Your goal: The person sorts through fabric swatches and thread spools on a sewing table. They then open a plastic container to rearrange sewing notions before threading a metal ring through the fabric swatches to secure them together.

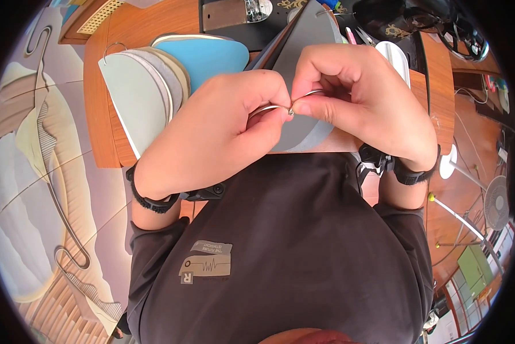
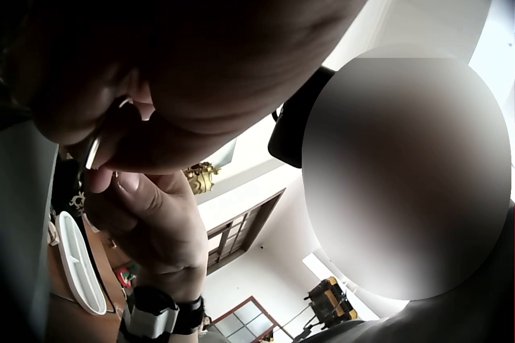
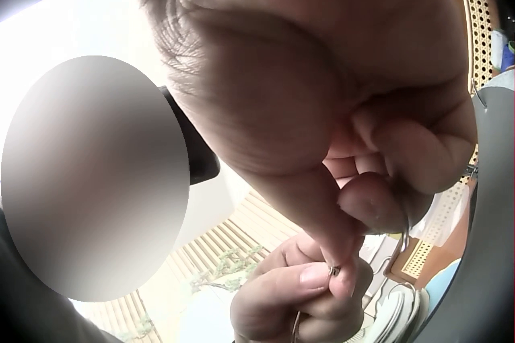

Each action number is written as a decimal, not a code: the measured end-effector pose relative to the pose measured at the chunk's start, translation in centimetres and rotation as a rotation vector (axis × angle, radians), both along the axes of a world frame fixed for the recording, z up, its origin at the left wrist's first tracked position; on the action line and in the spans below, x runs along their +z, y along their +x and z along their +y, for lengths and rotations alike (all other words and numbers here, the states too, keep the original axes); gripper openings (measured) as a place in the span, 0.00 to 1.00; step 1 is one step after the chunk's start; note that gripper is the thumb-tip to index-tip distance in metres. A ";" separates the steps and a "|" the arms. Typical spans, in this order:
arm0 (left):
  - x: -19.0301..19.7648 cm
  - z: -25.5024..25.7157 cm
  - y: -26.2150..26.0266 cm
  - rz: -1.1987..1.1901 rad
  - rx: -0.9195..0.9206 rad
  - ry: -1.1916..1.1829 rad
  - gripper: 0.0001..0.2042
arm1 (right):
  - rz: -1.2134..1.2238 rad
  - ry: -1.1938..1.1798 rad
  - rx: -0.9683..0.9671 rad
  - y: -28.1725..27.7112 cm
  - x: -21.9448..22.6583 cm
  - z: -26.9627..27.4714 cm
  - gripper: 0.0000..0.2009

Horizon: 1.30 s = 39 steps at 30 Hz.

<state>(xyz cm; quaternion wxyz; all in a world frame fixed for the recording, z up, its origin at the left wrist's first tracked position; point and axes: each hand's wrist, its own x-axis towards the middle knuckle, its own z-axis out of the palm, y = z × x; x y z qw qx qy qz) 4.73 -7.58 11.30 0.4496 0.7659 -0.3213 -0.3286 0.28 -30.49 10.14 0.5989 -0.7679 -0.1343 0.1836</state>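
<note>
A thin metal binder ring [image 1: 271, 107] is held between both hands, its small clasp right at the fingertips. My left hand [image 1: 217, 114] pinches one side of the ring with thumb and curled forefinger. The right hand [image 1: 366, 92] pinches the other side, thumb tip at the clasp. In the right wrist view the clasp [image 3: 333, 271] shows between the two thumbs. Part of the ring [image 2: 94, 152] also glints under the fingers in the left wrist view. Behind the hands stands a set of dark grey cut sheets [image 1: 297, 135], partly covered by them.
Left on the wooden table [image 1: 99, 103] lies a ringed stack of pale rounded sheets [image 1: 132, 86] with a blue sheet [image 1: 217, 54]. A white tray [image 1: 394, 60] sits at right. A black sewing machine [image 1: 392, 14] is at the back. A fan [image 1: 496, 202] stands far right.
</note>
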 end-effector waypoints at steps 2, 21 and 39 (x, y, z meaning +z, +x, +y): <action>0.0 -0.1 0.2 0.002 -0.013 0.004 0.03 | -0.037 -0.001 0.010 0.2 0.1 0.1 0.04; 0.1 -0.4 -0.7 0.127 0.219 -0.145 0.04 | -0.016 0.300 -0.296 -1.7 -2.6 1.1 0.07; 0.5 -2.3 -2.6 0.120 0.421 -0.538 0.07 | -0.263 0.598 -0.571 -2.0 -1.6 4.0 0.08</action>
